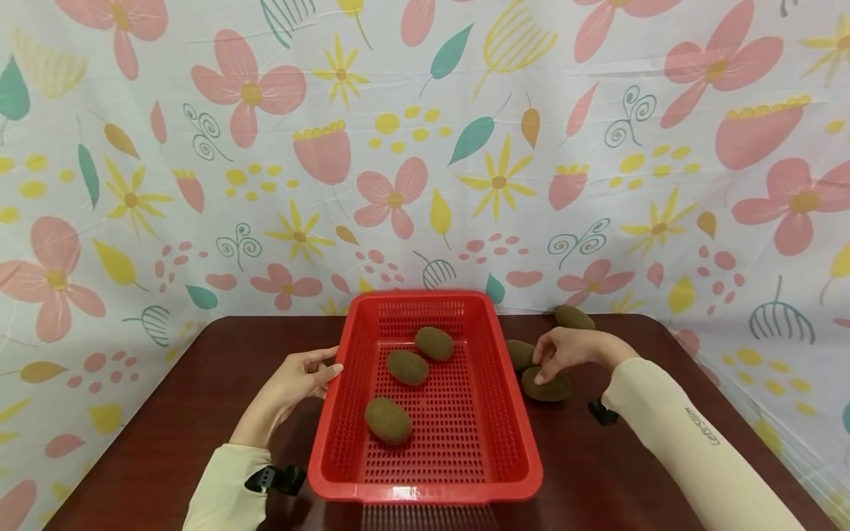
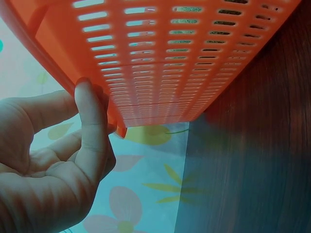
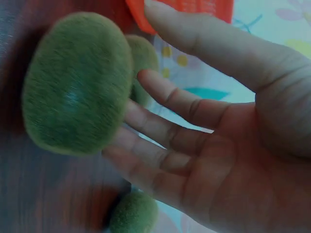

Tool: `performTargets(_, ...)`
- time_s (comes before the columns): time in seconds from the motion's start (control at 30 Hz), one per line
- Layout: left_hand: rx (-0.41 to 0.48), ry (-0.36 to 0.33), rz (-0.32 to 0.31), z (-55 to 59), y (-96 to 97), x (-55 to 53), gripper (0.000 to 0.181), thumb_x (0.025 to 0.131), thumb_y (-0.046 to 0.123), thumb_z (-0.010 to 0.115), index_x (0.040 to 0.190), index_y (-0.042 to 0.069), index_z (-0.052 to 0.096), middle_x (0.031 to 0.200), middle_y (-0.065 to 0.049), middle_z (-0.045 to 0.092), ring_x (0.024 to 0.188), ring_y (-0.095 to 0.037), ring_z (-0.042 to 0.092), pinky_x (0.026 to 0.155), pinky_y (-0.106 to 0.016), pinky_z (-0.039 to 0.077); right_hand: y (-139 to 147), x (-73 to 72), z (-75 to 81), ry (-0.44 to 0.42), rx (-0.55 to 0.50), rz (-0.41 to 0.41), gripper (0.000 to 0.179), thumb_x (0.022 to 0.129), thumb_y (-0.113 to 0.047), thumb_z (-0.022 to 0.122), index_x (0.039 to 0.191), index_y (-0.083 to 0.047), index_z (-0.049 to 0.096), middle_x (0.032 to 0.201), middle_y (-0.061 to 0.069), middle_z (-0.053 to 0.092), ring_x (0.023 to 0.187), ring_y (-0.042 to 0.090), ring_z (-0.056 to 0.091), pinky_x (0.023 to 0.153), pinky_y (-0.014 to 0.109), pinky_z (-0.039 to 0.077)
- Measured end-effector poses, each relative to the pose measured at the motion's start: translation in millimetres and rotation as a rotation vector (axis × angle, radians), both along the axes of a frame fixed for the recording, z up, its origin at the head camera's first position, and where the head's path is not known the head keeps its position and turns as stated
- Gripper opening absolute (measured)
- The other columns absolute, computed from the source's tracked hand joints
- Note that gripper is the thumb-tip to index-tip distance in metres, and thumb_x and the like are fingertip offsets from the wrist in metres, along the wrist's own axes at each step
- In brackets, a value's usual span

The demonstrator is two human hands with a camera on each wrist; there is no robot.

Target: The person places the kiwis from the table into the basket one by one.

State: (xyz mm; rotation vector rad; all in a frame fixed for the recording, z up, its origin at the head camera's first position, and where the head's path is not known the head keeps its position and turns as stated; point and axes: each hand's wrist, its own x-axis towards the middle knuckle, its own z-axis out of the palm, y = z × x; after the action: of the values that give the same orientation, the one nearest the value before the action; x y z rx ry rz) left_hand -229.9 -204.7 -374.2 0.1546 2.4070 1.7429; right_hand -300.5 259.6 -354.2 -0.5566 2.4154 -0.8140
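Your left hand (image 1: 299,380) pinches the left rim of the red basket (image 1: 425,493), which stands at the centre of the head view. Your right hand (image 1: 574,349), right of centre, is loosely spread, thumb well away from the fingers, with the fingertips at the near kiwi (image 1: 547,386) but not closed round it. A second kiwi (image 1: 520,355) lies just beyond, by the basket's right wall, and a third kiwi (image 1: 575,318) farther up the frame. Three kiwis (image 1: 407,367) lie inside the basket, toward its left and upper middle. Beneath is a dark brown table (image 1: 173,420); a flowered cloth (image 1: 398,96) fills the upper frame.
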Motion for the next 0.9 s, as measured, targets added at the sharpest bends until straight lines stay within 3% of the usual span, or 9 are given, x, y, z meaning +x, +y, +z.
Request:
performTargets(0.23,-0.003,0.003,-0.008,0.5,0.4,-1.6,0.053,0.095,0.015,0.062,0.142,-0.001,0.044,0.08,-0.012,0.059,0.072,-0.024,0.066,0.071,-0.039,0.057,-2,6.3,-9.1,0.025,-0.057,-0.013,0.039,0.073,-0.003,0.082,0.101,0.006,0.057,0.096,0.014,0.059,0.083,0.021,0.05,0.072,0.031,0.045)
performTargets(0.67,0.0,0.01,-0.015,-0.7,-1.0,-0.9,0.052,0.096,0.014,0.06,0.143,-0.002,0.043,0.081,-0.012,0.059,0.071,-0.023,0.066,0.07,-0.039,0.057,2,5.0,-21.0,0.113,-0.005,-0.04,0.046,0.07,-0.007,0.085,0.106,0.003,0.058,0.106,0.013,0.056,0.083,0.021,0.048,0.07,0.031,0.046)
performTargets(0.9,0.006,0.018,-0.037,0.5,-0.6,-0.7,0.053,0.097,0.014,0.059,0.143,-0.004,0.04,0.085,-0.012,0.061,0.072,-0.021,0.066,0.07,-0.039,0.057,8,0.6,-13.4,0.149,0.011,-0.033,0.045,0.071,-0.014,0.085,0.105,0.002,0.059,0.101,0.012,0.055,0.083,0.02,0.048,0.071,0.032,0.046)
